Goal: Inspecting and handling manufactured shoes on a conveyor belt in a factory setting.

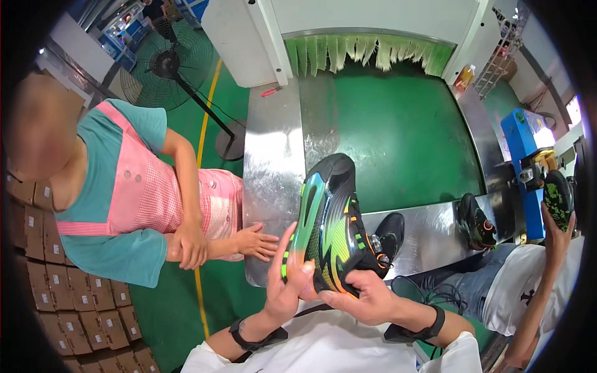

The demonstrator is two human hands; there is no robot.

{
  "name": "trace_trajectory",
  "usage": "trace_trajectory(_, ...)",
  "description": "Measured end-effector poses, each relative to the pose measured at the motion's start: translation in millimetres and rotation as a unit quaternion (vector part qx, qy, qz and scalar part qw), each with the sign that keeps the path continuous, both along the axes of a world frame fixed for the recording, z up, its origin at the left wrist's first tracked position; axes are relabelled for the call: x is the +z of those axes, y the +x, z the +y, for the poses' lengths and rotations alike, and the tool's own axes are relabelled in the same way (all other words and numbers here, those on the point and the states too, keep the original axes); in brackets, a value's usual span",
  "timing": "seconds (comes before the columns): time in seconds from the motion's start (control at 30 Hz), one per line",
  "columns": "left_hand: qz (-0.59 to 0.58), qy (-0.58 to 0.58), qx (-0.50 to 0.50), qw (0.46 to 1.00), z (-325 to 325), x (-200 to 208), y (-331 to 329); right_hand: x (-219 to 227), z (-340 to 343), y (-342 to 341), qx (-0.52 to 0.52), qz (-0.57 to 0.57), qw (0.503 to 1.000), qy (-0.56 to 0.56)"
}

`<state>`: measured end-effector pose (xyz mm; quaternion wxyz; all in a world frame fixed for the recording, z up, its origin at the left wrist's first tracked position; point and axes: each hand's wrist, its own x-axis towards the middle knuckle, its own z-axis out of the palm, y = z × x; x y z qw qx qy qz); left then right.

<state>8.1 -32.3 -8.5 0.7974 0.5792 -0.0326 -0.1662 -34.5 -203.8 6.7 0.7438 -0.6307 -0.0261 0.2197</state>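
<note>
I hold a black sneaker (334, 214) with green, yellow and orange patterning, its toe pointing away from me and its side turned up. My left hand (288, 287) is closed on the sole side near the heel, thumb pressed against the shoe. My right hand (368, 299) grips the heel and collar, with the thumb at the opening. Just right of the held shoe, a second dark sneaker (389, 237) with an orange loop rests on the metal edge, partly hidden behind it. Further right, another black sneaker (475, 222) stands on the same metal ledge.
A green conveyor belt (392, 149) runs under a fringed curtain (367, 53) into a white machine, framed by a metal table (273, 186). Left, a co-worker in a pink apron (146, 186) rests a hand on the table. Right, another person's hand (555, 233) holds a shoe. Fan (165, 64) and cartons (81, 298) stand left.
</note>
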Motion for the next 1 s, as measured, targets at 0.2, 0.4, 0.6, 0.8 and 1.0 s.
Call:
trace_trajectory(0.2, 0.111, 0.047, -0.067, 0.99, 7.2, 19.9, 3.3, 6.7, -8.7, -0.6, 0.033, -0.135, 0.978, -0.158)
trace_trajectory(0.4, -0.043, 0.045, -0.038, 0.997, 18.7, 12.5, -14.9, 9.4, 12.3, -22.0, -0.057, -0.068, 0.991, -0.095)
trace_trajectory(0.6, -0.067, 0.033, 0.019, 0.997, 20.3, 13.3, -20.4, 25.6, 24.5, -13.9, 0.006, -0.043, 0.989, -0.142)
trace_trajectory(0.8, 0.098, -0.009, -0.016, 0.995, 8.3, -1.9, -15.5, 34.0, 24.7, -11.4, -0.126, -0.006, 0.991, -0.032)
trace_trajectory(1.0, -0.125, 0.059, 0.039, 0.99, 10.0, -7.3, -44.4, 48.6, 28.0, -18.6, -0.136, -0.044, 0.986, -0.086)
